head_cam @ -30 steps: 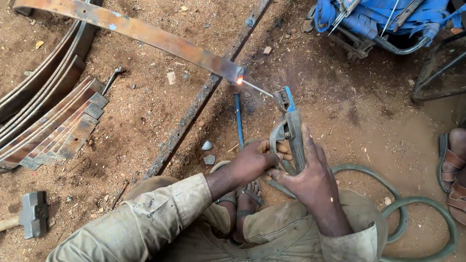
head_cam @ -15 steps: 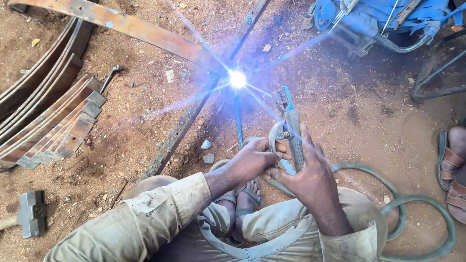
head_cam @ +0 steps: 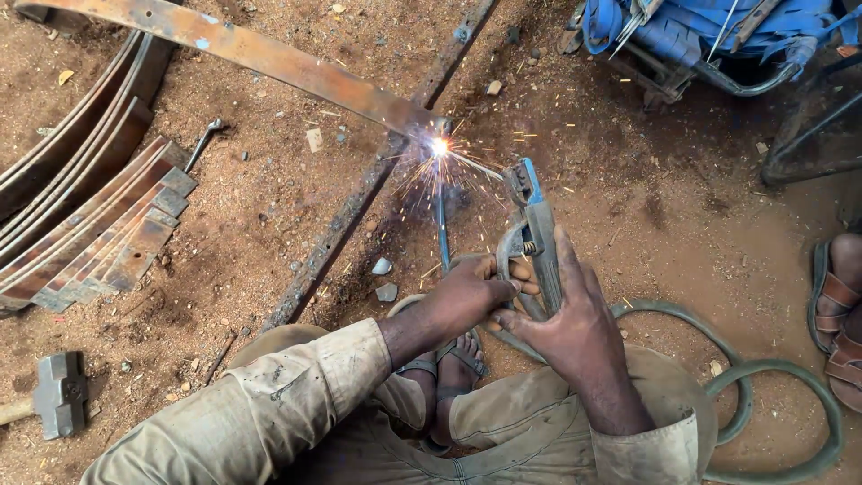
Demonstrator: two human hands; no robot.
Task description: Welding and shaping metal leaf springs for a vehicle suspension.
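Both hands are clamped on the electrode holder [head_cam: 532,235] now, the right hand [head_cam: 561,319] wrapped round its grip and the left hand [head_cam: 467,292] closed just beside it. The rod's tip throws sparks where it meets the end of the rusty steel strip [head_cam: 269,54] above the dirt. Leaf springs [head_cam: 85,224] lie stacked to the left, a hammer [head_cam: 58,391] near them, and a cable [head_cam: 763,395] loops at the right.

Hammer [head_cam: 61,392] left of hands [head_cam: 530,310]

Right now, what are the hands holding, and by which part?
Both hands grip a welding electrode holder by its handle: right hand wrapped around the grip, left hand steadying it from the side.
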